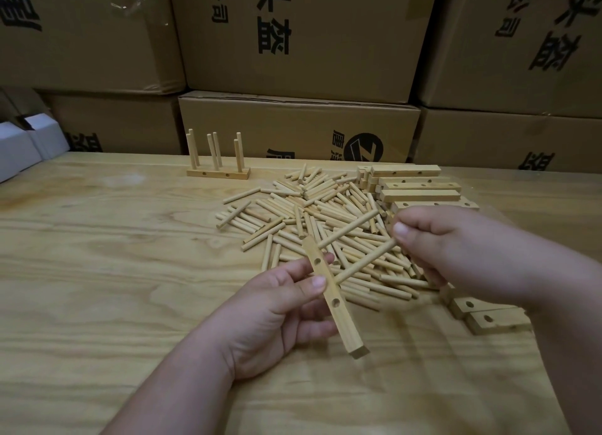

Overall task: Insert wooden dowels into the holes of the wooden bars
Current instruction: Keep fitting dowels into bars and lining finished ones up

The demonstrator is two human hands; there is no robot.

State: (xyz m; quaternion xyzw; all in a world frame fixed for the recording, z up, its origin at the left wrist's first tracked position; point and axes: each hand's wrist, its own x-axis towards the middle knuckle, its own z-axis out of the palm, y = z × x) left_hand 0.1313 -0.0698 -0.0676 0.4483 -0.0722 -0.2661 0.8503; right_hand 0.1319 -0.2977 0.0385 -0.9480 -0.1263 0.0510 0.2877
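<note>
My left hand [277, 307] grips a wooden bar [332, 299] with several holes, held tilted above the table. One dowel [347, 229] sticks out of the bar near its far end. My right hand [456, 252] pinches a second dowel [365, 262], whose lower end meets the bar near its middle. A heap of loose dowels [309, 213] lies on the table behind the hands. Loose bars [420, 187] are stacked at the heap's right side.
A finished bar with several upright dowels [217, 173] stands at the back of the wooden table [97, 271]. More bars [488, 319] lie under my right wrist. Cardboard boxes [299, 43] wall the far side; white boxes [19, 148] sit far left.
</note>
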